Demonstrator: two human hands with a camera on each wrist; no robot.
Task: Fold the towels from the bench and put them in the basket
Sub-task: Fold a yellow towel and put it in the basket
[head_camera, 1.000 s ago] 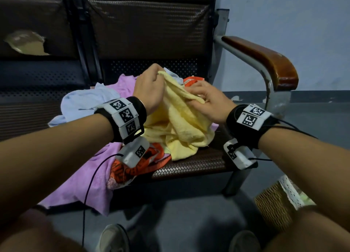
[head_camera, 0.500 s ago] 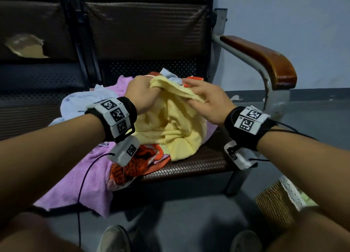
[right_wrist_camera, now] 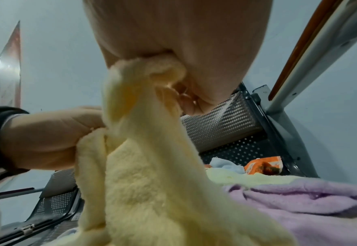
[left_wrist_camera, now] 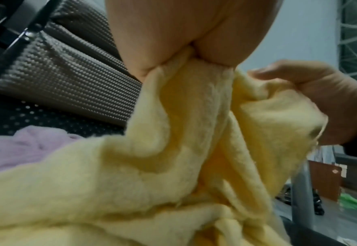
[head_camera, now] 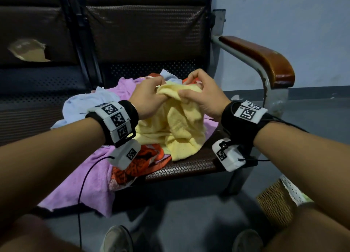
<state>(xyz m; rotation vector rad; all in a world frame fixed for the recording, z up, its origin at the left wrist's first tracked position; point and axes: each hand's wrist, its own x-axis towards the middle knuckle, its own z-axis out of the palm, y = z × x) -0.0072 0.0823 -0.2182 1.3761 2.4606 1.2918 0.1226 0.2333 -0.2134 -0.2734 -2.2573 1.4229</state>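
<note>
Hands raised and drawn closer together since earlier frame, yellow towel edge bunched higher. Left hand pinching towel's top edge, fingers curled round it; right hand pinching same edge just beside. Rest of towel hanging below both grips, draped onto bench seat over purple towel and orange towel. Basket on floor, lower right, well apart.

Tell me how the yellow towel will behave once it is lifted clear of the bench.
Likely floppy: the yellow towel hangs in loose folds from where the left hand and right hand pinch its top edge. Probably light, since fingertip pinches hold it up. Its fuzzy nap should resist slipping, though the lower part may drag over the purple towel.
</note>
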